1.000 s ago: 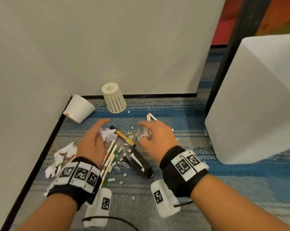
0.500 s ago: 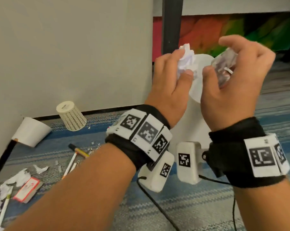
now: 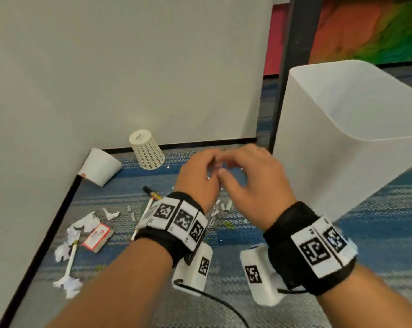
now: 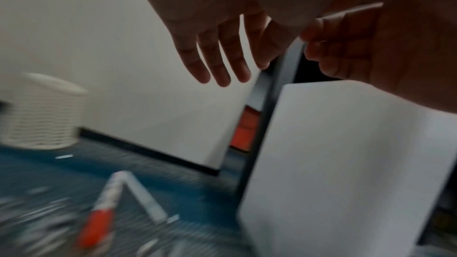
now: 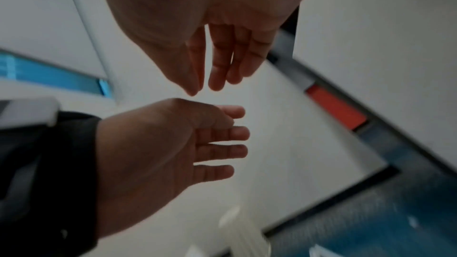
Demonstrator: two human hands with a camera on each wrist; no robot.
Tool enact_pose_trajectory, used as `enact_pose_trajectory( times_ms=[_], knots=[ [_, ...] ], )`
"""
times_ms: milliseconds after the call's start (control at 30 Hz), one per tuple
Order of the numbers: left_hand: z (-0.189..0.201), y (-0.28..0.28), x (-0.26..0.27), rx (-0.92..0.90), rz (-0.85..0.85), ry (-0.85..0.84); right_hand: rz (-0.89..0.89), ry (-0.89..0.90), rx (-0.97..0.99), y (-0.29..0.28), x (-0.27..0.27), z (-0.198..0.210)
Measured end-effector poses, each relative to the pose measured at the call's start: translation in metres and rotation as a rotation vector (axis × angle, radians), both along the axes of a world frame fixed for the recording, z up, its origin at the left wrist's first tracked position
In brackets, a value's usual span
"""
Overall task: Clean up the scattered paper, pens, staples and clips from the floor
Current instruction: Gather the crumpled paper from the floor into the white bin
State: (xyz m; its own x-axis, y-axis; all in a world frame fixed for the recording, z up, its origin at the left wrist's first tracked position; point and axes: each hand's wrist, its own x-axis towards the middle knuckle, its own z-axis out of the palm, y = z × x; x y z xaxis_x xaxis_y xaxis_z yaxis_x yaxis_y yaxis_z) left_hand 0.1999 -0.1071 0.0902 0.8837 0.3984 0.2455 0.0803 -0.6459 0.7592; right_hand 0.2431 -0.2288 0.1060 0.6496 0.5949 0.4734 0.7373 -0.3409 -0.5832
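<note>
The white bin (image 3: pixel 349 138) stood tallest on the right, upright on the blue striped carpet (image 3: pixel 378 233), its open rim tilted toward the head camera, with a grey wall (image 3: pixel 129 67) behind and to the left. Both forearms reached forward side by side above the carpet, each wrist wrapped in a black band with printed markers. The left hand (image 3: pixel 196 178) hung in the air with its back to the head camera; the left wrist view showed its fingers (image 4: pixel 223 60) straight, slightly spread and holding nothing. The right hand (image 3: pixel 252 183) was just beside it, thumb near the left hand's fingers, and the right wrist view showed its fingers (image 5: pixel 220 62) long, close together and empty. Neither hand touched anything on the floor. Near the wall corner a white paper cup (image 3: pixel 100 166) lay on its side, and a perforated pen holder (image 3: pixel 147 150) stood upside down next to it. Crumpled paper scraps (image 3: pixel 82 226) lay along the left wall beside a small red-and-white box (image 3: pixel 98 236). Pens were scattered on the carpet: one white pen (image 3: pixel 72 259) among the scraps, a black-and-yellow pen (image 3: pixel 151 192) partly hidden by the left wrist, and an orange-and-white pen (image 4: pixel 103 208) in the left wrist view. Small clips and staples (image 3: pixel 224 205) were strewn below the hands.
</note>
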Motion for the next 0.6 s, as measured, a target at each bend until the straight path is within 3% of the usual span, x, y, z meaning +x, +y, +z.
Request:
enact_pose_trajectory(
  times_ms=[167, 333, 400, 600],
  knots=[
    [-0.077, 0.088, -0.109, 0.049, 0.318, 0.332, 0.354, 0.216, -0.483, 0.074, -0.043, -0.066],
    [-0.125, 0.163, -0.218, 0.015, 0.630, 0.729, 0.548, 0.230, -0.786, 0.142, -0.080, -0.102],
    [-0.132, 0.177, -0.243, -0.034, 0.663, 0.811, 0.587, 0.238, -0.845, 0.173, -0.087, -0.115],
    [-0.151, 0.187, -0.273, -0.072, 0.556, 0.934, 0.587, 0.276, -0.923, 0.257, -0.094, -0.140]
  ],
)
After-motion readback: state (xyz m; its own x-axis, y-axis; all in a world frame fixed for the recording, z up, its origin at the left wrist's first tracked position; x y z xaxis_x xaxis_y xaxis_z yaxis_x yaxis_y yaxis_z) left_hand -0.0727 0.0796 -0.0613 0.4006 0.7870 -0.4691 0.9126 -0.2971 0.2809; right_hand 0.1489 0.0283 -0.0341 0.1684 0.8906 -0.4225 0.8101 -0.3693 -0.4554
